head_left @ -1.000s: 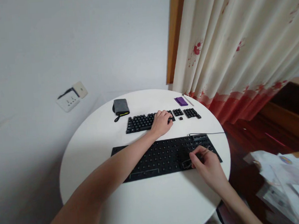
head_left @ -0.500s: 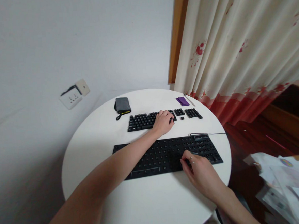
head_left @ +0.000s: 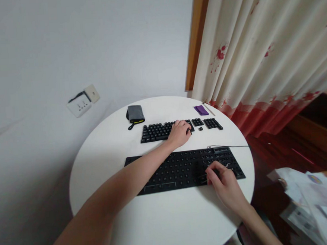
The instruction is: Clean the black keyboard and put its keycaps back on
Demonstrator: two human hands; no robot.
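A black keyboard (head_left: 167, 170) with its keycaps off lies across the near half of the round white table (head_left: 164, 219). Behind it the loose black keycaps (head_left: 155, 132) are laid out in rows. My left hand (head_left: 179, 133) rests on the right end of those rows, fingers curled together; what they pinch is hidden. My right hand (head_left: 225, 183) sits over the right part of the keyboard, closed on a thin wire tool (head_left: 203, 178) whose loop touches the keyboard.
Smaller keycap groups (head_left: 213, 124) and a single keycap (head_left: 200, 129) lie right of the rows. A grey pouch (head_left: 135, 114) and a purple item (head_left: 201, 110) sit at the back. The keyboard cable (head_left: 232, 146) runs right. Curtain (head_left: 259, 56), wall socket (head_left: 79, 105), papers (head_left: 311, 194).
My right hand slid left along the keyboard, then back a little to the right, still with the wire tool. My left hand stayed on the keycap rows. The camera shifted slightly.
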